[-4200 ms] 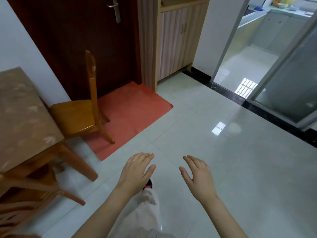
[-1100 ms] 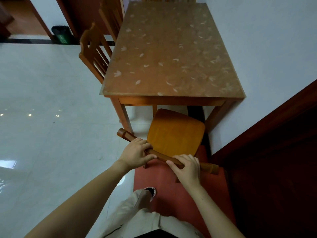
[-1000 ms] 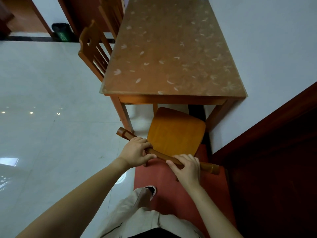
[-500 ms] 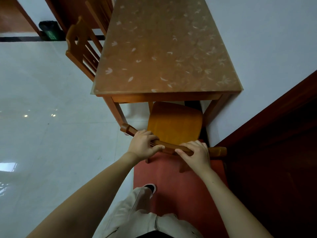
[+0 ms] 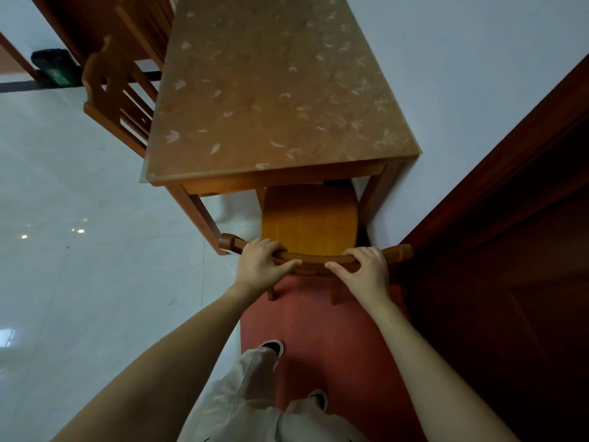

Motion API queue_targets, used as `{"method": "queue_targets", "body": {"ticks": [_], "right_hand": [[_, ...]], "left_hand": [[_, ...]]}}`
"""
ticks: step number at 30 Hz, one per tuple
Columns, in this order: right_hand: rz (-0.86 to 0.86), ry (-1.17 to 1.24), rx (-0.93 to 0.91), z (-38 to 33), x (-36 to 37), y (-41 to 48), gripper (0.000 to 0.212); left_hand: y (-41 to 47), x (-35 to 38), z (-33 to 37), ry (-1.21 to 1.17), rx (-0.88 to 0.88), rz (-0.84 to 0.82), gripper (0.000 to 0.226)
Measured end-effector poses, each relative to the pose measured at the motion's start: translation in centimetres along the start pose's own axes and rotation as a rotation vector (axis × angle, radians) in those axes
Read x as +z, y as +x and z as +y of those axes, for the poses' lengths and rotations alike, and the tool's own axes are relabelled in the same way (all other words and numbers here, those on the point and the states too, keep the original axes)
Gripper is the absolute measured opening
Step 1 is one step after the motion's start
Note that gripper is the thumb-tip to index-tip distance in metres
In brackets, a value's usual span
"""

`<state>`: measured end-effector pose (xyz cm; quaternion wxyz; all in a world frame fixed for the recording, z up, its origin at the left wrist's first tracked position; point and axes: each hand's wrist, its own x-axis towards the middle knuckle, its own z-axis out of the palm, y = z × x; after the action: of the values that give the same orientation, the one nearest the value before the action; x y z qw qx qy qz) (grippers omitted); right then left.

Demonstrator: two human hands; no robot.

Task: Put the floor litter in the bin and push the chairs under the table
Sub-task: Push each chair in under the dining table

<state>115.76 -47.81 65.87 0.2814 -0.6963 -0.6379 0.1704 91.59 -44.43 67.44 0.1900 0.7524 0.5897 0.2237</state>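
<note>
A wooden chair (image 5: 309,218) stands at the near end of the wooden table (image 5: 271,90), its seat front tucked under the tabletop edge. My left hand (image 5: 263,264) grips the left part of the chair's top rail. My right hand (image 5: 363,271) grips the right part of the same rail. The chair's rear legs stand on a red mat (image 5: 312,330). A dark bin (image 5: 54,67) stands on the floor at the far left. No litter shows on the floor.
Two more wooden chairs (image 5: 118,94) sit tucked along the table's left side. A white wall runs along the table's right side, and a dark wooden door (image 5: 510,250) stands close on my right. Pale glossy tiles (image 5: 79,250) cover the left.
With both hands on its top rail, the chair has slid forward and turned square to the table; its seat front now sits under the tabletop. I have stepped closer.
</note>
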Motion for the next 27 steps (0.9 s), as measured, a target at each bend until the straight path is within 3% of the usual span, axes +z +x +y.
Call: {"method": "queue_targets", "body": {"ticks": [11,27], "right_hand": [[-0.032,0.011,-0.06,1.9,0.3,2.4,0.052],[-0.075,0.011,-0.099,4.6,-1.0,8.4,0.05]], "left_hand": [[1.4,1.3,-0.8,-0.171,-0.039,0.031,0.049],[6.4,3.7,0.6,-0.185,-0.068,0.034,0.049]]}}
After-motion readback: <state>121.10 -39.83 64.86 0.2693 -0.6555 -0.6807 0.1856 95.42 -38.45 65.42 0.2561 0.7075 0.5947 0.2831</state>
